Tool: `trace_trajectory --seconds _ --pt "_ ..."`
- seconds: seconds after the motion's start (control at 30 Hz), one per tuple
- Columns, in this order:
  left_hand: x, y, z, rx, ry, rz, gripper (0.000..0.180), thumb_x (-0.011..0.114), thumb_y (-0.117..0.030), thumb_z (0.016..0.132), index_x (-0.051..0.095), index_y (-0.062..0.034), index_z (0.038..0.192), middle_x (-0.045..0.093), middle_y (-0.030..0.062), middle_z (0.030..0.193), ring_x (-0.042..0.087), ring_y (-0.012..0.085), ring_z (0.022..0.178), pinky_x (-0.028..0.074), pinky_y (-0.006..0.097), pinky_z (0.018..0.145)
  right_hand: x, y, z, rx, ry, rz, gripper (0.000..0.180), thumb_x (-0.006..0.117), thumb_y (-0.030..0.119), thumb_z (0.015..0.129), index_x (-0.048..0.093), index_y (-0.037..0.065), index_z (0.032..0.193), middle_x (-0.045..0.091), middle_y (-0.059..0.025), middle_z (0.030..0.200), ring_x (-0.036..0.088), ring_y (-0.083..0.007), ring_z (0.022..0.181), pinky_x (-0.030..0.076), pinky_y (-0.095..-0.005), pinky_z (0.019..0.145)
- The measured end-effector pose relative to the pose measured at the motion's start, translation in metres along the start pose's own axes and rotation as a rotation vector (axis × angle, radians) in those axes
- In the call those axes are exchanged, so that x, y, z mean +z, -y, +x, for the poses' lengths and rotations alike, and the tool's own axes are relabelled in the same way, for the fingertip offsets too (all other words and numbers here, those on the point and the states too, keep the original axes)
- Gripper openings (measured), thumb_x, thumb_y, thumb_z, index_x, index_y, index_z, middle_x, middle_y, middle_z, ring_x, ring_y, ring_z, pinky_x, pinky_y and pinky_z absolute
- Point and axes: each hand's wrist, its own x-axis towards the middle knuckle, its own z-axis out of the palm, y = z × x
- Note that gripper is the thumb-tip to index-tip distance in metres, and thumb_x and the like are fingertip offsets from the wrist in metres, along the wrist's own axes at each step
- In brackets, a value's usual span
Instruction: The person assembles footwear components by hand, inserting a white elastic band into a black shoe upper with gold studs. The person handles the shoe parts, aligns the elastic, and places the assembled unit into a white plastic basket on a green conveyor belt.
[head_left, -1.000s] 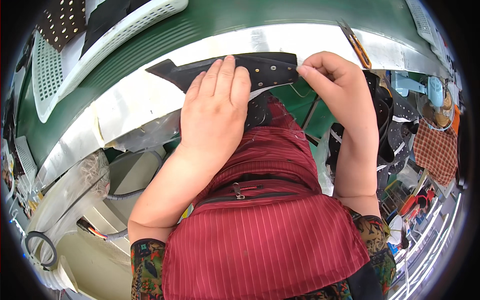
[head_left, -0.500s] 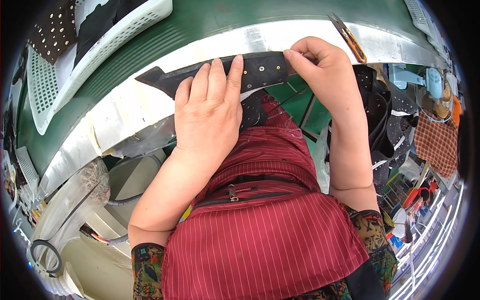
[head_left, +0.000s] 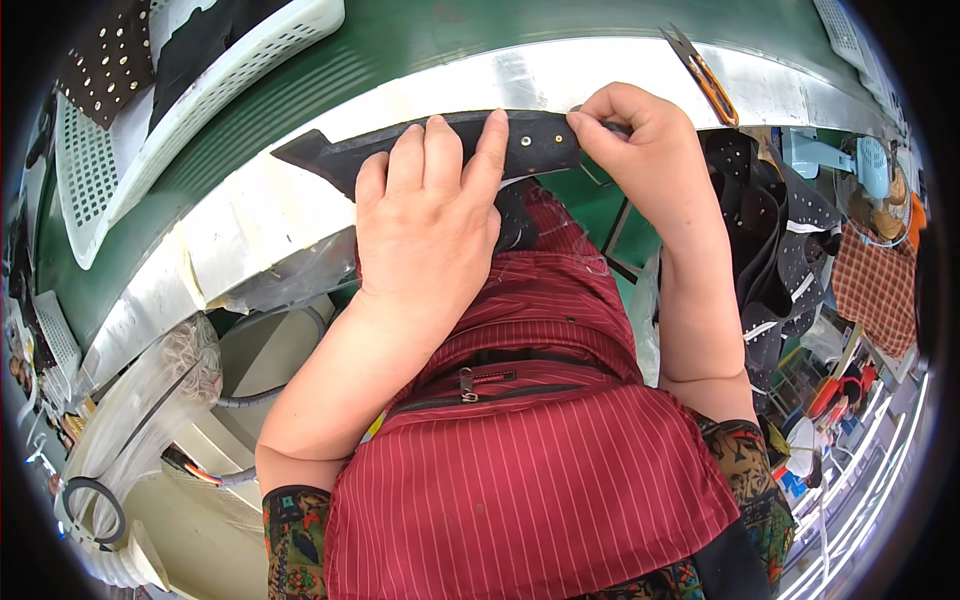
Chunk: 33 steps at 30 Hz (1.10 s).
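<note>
A long black piece of material (head_left: 540,145) with metal studs or eyelets lies along the near edge of the pale metal work surface. It tapers to a point at its left end. My left hand (head_left: 425,225) rests palm down across its middle, fingers stretched out and pressing it flat. At its right end, the thumb and fingers of my right hand (head_left: 645,140) pinch the corner, where a small dark bit shows beside the fingertips. The hidden fingertips leave unclear whether that end is folded. Thread snips (head_left: 710,85) with orange handles lie beyond my right hand.
A white perforated basket (head_left: 90,200) with black studded pieces stands at the far left on the green surface (head_left: 420,50). More black studded material (head_left: 755,220) hangs right of my right forearm. A bundle of pale thread (head_left: 195,360) sits below the table edge at left.
My left hand has slid slightly right along the black piece, its index finger now covering some studs. My right hand has dipped a little, still pinching the end.
</note>
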Motion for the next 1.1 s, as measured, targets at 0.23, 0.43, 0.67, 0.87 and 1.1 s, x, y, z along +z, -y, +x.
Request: trace_trajectory --seconds 0.23,0.43,0.67,0.87,1.1 --pt "0.0 -0.007 0.004 0.054 0.055 0.128 0.067 0.064 -0.014 0.067 0.05 -0.0252 0.131 0.05 0.0132 0.107 0.051 0.0267 0.094 0.044 0.036 0.076 -0.002 0.002 0.0 -0.046 0.006 0.096 0.015 0.063 0.014 0.079 0.062 -0.001 0.078 0.058 -0.0071 0.064 0.053 -0.0147 0.058 0.043 -0.0268 0.056" --pt "-0.002 -0.009 0.005 0.059 0.077 0.164 0.068 0.065 -0.015 0.067 0.049 -0.0249 0.132 0.05 0.0142 0.107 0.051 0.0272 0.094 0.046 0.035 0.075 -0.003 0.003 -0.002 -0.006 0.046 0.141 0.013 0.063 0.012 0.08 0.061 -0.001 0.077 0.054 -0.0006 0.063 0.047 -0.0076 0.058 0.039 -0.0227 0.054" --pt "-0.002 -0.012 0.007 0.06 0.113 0.202 0.057 0.059 -0.018 0.073 0.052 -0.0264 0.129 0.052 0.0155 0.107 0.052 0.0281 0.097 0.045 0.033 0.076 0.0 -0.004 0.0 -0.02 -0.022 0.005 0.015 0.062 0.014 0.08 0.06 -0.002 0.078 0.057 -0.0047 0.063 0.049 -0.0104 0.058 0.04 -0.0252 0.053" --pt "-0.006 -0.015 0.014 0.058 0.151 0.19 0.064 0.063 -0.015 0.068 0.052 -0.0298 0.129 0.047 0.008 0.087 0.049 0.0228 0.079 0.044 0.03 0.062 0.001 -0.002 0.0 -0.028 -0.039 -0.098 0.018 0.06 0.02 0.077 0.063 0.002 0.077 0.061 -0.0141 0.066 0.058 -0.0299 0.061 0.046 -0.0376 0.059" --pt "-0.005 -0.019 0.021 0.108 0.096 0.258 0.071 0.063 -0.01 0.066 0.05 -0.0348 0.131 0.043 0.0039 0.078 0.047 0.02 0.069 0.042 0.029 0.055 -0.001 0.001 0.002 -0.009 -0.003 -0.161 0.018 0.06 0.02 0.078 0.062 0.003 0.077 0.061 -0.0144 0.068 0.058 -0.0323 0.065 0.046 -0.0392 0.06"
